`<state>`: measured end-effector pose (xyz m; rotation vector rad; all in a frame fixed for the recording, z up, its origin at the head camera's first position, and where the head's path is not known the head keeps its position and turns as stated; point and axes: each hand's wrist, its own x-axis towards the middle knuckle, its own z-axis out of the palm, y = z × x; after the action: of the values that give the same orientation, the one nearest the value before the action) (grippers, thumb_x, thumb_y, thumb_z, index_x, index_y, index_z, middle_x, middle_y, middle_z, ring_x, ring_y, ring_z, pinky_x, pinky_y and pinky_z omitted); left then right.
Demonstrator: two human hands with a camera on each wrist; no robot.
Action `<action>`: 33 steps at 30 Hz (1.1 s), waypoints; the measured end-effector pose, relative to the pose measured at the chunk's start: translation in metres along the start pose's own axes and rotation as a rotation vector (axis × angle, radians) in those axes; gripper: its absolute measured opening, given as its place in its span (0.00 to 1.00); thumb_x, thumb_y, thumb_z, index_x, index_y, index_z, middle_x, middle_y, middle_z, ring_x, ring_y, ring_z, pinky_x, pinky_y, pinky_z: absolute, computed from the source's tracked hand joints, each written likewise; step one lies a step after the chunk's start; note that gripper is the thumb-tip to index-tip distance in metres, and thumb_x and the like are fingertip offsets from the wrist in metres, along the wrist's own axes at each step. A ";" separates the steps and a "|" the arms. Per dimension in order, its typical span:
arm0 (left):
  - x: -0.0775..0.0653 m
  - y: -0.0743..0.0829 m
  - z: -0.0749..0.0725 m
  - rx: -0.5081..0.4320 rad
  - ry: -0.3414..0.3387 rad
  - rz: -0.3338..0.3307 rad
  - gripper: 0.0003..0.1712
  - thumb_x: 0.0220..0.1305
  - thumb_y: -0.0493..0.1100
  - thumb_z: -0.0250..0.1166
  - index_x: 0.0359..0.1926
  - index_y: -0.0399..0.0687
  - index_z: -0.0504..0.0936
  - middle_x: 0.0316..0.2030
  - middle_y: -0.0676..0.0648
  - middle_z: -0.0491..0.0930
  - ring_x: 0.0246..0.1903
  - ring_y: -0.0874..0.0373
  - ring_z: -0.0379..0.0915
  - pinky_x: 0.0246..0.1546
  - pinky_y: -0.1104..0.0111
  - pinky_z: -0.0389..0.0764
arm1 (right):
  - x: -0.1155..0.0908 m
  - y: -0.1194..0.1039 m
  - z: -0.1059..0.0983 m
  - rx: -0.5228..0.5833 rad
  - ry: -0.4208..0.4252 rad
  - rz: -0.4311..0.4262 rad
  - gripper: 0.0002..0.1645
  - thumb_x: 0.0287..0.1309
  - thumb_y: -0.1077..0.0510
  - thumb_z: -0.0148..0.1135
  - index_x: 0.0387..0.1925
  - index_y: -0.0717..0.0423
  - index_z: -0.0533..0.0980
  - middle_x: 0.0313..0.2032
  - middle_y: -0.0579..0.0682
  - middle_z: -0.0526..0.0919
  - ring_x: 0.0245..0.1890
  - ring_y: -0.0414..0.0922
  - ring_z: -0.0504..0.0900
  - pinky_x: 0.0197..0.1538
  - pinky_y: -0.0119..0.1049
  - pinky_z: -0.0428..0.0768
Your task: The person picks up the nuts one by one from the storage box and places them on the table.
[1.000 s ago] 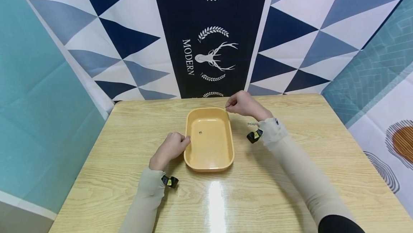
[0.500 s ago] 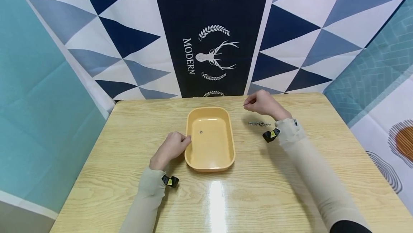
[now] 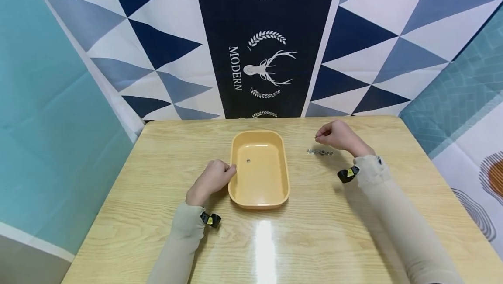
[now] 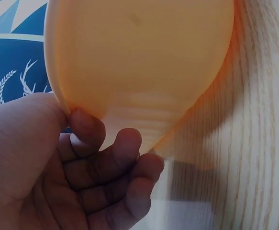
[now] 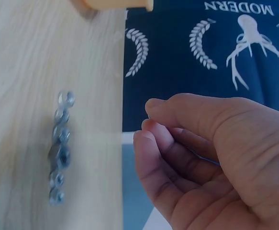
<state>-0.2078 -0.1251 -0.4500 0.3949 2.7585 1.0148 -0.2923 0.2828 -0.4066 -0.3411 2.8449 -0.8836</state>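
My left hand (image 3: 212, 177) grips the left rim of a yellow-orange plastic tray (image 3: 286, 166). In the left wrist view the thumb (image 4: 87, 129) lies over the tray's edge, with the other fingers curled below. One small metal nut (image 3: 248, 161) lies inside the tray. My right hand (image 3: 339, 136) is above the table, just behind a row of several metal nuts (image 3: 320, 152) of differing sizes. Its thumb and index fingertip pinch a tiny, light piece, mostly hidden; its kind is unclear. The right wrist view shows the row of nuts (image 5: 60, 153) beside the hand.
The wood-grain table (image 3: 157, 240) bears the tray near its middle, with the nuts to the tray's right. A patterned cloth (image 3: 271, 35) hangs along the far edge. Teal cloth (image 3: 59, 100) stands at the left side.
My right hand has moved rightward from the tray's far right corner to just behind the row of nuts, uncovering the row. My left hand stays on the tray's rim.
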 end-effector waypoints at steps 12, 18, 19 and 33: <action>-0.001 0.000 0.002 -0.006 0.004 -0.013 0.33 0.77 0.50 0.52 0.10 0.52 0.62 0.09 0.56 0.57 0.11 0.62 0.54 0.17 0.72 0.58 | -0.018 0.037 -0.006 0.008 0.007 0.040 0.14 0.65 0.56 0.68 0.43 0.64 0.86 0.39 0.58 0.89 0.32 0.41 0.80 0.37 0.37 0.78; 0.001 -0.001 0.003 -0.013 0.004 -0.017 0.33 0.77 0.50 0.53 0.10 0.52 0.62 0.09 0.57 0.57 0.11 0.63 0.54 0.16 0.72 0.58 | -0.024 0.053 -0.007 0.009 0.011 0.037 0.13 0.65 0.57 0.68 0.43 0.65 0.86 0.40 0.59 0.89 0.36 0.42 0.83 0.42 0.39 0.80; 0.001 -0.001 0.003 -0.012 0.006 -0.016 0.33 0.77 0.50 0.53 0.10 0.52 0.62 0.09 0.57 0.57 0.11 0.63 0.54 0.16 0.72 0.58 | -0.025 0.055 -0.007 0.006 0.013 0.039 0.13 0.65 0.57 0.68 0.43 0.65 0.86 0.40 0.59 0.89 0.37 0.43 0.83 0.43 0.39 0.80; 0.001 0.001 0.002 -0.015 -0.003 -0.013 0.33 0.78 0.49 0.52 0.10 0.52 0.64 0.09 0.57 0.59 0.10 0.63 0.55 0.16 0.72 0.59 | -0.034 0.069 0.005 -0.016 -0.035 0.101 0.14 0.65 0.55 0.68 0.42 0.62 0.86 0.37 0.53 0.89 0.33 0.42 0.80 0.40 0.38 0.78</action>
<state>-0.2081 -0.1230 -0.4506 0.3761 2.7454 1.0309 -0.2701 0.3444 -0.4476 -0.2100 2.8110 -0.8276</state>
